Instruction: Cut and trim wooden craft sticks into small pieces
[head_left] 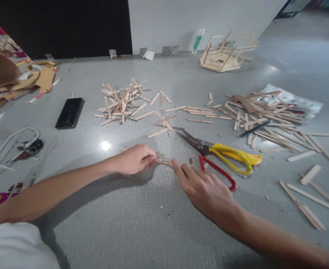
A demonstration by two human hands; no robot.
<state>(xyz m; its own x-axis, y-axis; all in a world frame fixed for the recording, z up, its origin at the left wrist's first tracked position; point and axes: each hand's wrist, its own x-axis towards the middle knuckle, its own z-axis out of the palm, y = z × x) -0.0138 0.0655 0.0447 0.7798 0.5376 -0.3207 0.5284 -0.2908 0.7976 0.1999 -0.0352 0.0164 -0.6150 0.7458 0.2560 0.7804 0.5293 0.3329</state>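
Note:
Between my two hands lies a short span of thin wooden craft stick [164,161], low over the floor. The thumb and fingers of my left hand [139,160] pinch its left end. At the other end, my right hand [205,186] has its index fingertip against the wood, fingers curled; its thumb is hidden. Bits of other sticks show behind and under my left hand. Just beyond my right hand rest yellow-handled shears [227,154] with dark blades, and a red-handled cutting tool [222,173], partly covered by the hand.
Heaps of craft sticks lie at the centre [122,102] and right [276,123]. A phone [69,113] rests at the left near a white cable [27,130]. By the wall stand a stick frame [223,67] and a green-and-white tube [198,42].

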